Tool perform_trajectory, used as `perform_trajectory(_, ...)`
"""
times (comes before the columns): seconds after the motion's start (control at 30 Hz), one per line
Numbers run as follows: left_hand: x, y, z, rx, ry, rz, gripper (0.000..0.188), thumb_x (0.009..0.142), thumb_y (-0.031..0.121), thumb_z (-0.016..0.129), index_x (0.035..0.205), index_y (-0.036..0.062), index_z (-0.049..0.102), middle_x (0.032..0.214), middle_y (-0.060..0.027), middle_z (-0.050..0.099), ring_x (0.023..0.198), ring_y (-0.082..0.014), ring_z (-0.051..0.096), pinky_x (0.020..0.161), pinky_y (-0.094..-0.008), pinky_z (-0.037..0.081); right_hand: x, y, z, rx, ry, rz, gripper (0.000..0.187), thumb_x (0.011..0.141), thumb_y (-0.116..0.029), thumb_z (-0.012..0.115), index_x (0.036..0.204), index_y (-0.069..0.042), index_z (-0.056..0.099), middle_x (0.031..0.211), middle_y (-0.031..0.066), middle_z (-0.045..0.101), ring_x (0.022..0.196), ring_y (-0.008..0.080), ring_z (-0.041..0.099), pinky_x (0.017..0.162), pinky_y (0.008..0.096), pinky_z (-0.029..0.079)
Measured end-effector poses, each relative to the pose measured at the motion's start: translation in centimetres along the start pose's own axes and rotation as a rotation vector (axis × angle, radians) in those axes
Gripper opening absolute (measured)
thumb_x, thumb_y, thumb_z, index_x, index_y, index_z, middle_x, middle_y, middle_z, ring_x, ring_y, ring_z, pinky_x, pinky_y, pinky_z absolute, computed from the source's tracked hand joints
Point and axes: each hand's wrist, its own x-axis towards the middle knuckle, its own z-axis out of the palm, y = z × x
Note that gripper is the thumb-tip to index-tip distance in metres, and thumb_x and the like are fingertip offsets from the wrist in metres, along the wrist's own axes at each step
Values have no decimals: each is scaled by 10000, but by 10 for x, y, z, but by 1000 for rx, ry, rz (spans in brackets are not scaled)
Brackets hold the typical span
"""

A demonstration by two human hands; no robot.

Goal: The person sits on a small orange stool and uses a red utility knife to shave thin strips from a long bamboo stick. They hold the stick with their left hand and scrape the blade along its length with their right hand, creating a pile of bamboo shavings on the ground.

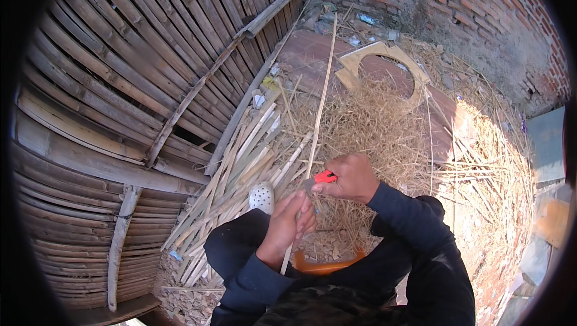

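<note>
A long, thin bamboo strip (320,109) runs from between my legs up toward the brick wall. My left hand (288,221) is closed round its lower part. Just above, my right hand (353,177) grips a knife with a red and black handle (326,176). Its short blade lies against the strip, close to my left fingertips; the exact cutting edge is too small to make out. Shavings (372,121) are heaped in front of my hands.
Split bamboo strips (240,175) lie in a pile at the left, beside a white perforated clog (261,196). A slatted bamboo wall (120,85) stands left, a brick wall (469,25) behind. A board with a round hole (360,55) rests beyond the shavings. An orange stool (324,266) shows beneath me.
</note>
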Motion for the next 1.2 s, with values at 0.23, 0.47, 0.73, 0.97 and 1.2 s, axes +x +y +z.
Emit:
perform_trajectory(0.23,0,-5,0,41,46,23,327,1022,281,351,754,100,403,479,14,322,387,-90,251,455,-240,263,-7,-11,2,-11,16,-79,608,780,-653,578,565,-86,542,494,116,499,450,325,539,425,416,401)
perform_trajectory(0.47,-3,-14,7,173,-25,13,331,1026,290,351,761,98,405,492,13,331,415,-84,256,451,-241,245,19,42,-16,-264,101,217,573,769,-638,602,601,-91,622,490,97,550,467,297,593,438,399,449)
perform_trajectory(0.73,-3,-26,-1,386,10,141,337,1025,300,380,762,91,410,548,27,347,460,-66,292,461,-234,263,2,26,-7,-193,25,110,627,751,-710,563,599,-107,640,523,88,569,458,276,585,430,387,439)
perform_trajectory(0.97,-11,-29,0,617,-26,190,347,1024,274,393,740,77,414,596,46,348,527,-50,309,492,-241,299,17,55,-13,-285,73,297,682,811,-710,474,647,-76,663,583,154,598,563,329,612,524,453,461)
perform_trajectory(1.2,-29,-27,-2,892,-31,268,332,1016,223,418,738,45,455,593,29,382,558,-46,347,509,-246,322,17,145,-101,-149,399,712,714,893,-650,411,594,-19,558,513,172,517,532,338,570,521,446,407)
